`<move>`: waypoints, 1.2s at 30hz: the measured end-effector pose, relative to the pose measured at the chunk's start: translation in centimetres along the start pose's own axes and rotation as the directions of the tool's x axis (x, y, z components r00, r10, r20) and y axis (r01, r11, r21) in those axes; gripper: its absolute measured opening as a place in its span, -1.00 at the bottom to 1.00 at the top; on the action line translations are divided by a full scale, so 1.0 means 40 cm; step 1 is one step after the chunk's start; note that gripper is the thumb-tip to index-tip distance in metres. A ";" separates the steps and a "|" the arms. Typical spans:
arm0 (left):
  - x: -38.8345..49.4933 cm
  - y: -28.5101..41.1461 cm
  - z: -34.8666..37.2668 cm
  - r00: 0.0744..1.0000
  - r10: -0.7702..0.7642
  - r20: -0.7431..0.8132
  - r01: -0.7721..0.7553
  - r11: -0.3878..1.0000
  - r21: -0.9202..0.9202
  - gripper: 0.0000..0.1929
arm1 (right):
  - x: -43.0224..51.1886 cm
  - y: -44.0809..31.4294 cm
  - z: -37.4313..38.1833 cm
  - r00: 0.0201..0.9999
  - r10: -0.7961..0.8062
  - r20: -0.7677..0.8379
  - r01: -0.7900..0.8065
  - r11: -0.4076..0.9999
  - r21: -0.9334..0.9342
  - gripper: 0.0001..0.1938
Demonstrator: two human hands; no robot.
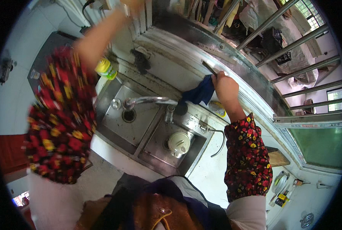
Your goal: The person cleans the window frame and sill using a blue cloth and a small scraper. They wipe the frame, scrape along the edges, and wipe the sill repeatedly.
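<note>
My left hand (132, 4) is at the top edge of the view, blurred and partly cut off, near the window frame. Whether it holds anything cannot be seen. At the windowsill, my right hand (226, 87) grips a thin dark strip (209, 68) that sticks out past the fingers. A dark blue cloth (200, 91) hangs against the same fingers, behind the faucet; whether it is pinched too is unclear. Below both arms lies a double-bowl stainless steel sink (148, 132) with a curved chrome faucet (150, 100).
A cream lidded container (179, 143) sits in the right bowl. A yellow-green bottle (106, 69) stands at the sink's left back corner. By my right wrist is a yellow-rimmed container (217, 108). Metal window bars (297, 64) and an open window sash (317, 146) lie to the right.
</note>
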State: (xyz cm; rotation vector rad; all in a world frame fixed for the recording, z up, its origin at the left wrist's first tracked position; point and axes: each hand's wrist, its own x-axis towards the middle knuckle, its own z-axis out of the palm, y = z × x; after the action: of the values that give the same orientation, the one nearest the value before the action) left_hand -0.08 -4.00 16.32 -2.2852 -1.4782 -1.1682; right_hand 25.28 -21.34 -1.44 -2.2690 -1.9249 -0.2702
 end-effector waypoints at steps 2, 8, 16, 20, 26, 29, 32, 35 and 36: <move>-0.268 0.114 0.063 0.970 -0.124 -0.207 -0.030 0.789 -0.614 -0.81 | 0.000 -0.006 0.003 1.000 0.013 -0.023 -0.013 1.000 0.006 -0.71; -0.716 0.312 0.337 0.779 -0.373 0.505 0.618 0.595 -0.513 -0.64 | 0.011 0.005 0.025 0.977 -0.198 -0.082 0.193 0.979 -0.060 -0.82; -0.630 0.323 0.366 0.882 -0.407 0.237 0.465 0.675 -0.572 -0.73 | 0.062 0.004 -0.026 0.964 -0.208 -0.164 0.260 0.865 0.430 -0.78; -0.541 0.196 0.382 0.903 -0.414 0.118 0.372 0.612 -0.697 -0.81 | 0.144 -0.057 -0.022 0.977 -0.119 -0.178 0.190 0.866 0.463 -0.71; -0.515 0.153 0.434 0.515 -0.649 0.560 0.718 -0.030 -0.695 -0.80 | 0.124 -0.087 -0.017 0.993 -0.113 -0.022 0.109 0.861 0.497 -0.70; -0.527 0.158 0.432 0.472 -0.669 0.574 0.726 -0.074 -0.684 -0.81 | 0.086 -0.075 -0.034 0.963 -0.254 -0.085 0.268 0.889 0.373 -0.78; -0.524 0.168 0.421 0.476 -0.702 0.529 0.696 -0.066 -0.715 -0.82 | 0.076 -0.078 -0.035 0.944 -0.314 -0.104 0.331 0.902 0.278 -0.83; -0.519 0.178 0.408 0.476 -0.719 0.506 0.675 -0.070 -0.735 -0.83 | 0.083 -0.091 -0.021 0.938 -0.340 -0.070 0.347 0.927 0.143 -0.86; -0.520 0.181 0.405 0.469 -0.722 0.509 0.677 -0.076 -0.732 -0.83 | 0.084 -0.096 -0.015 0.938 -0.344 -0.045 0.346 0.934 0.085 -0.87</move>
State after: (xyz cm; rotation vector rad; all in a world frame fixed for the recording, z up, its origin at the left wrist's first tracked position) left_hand 10.19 -13.40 -7.19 -1.5339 -2.6496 -2.9668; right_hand 21.99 -17.63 -0.06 -1.8492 -2.2636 -0.2469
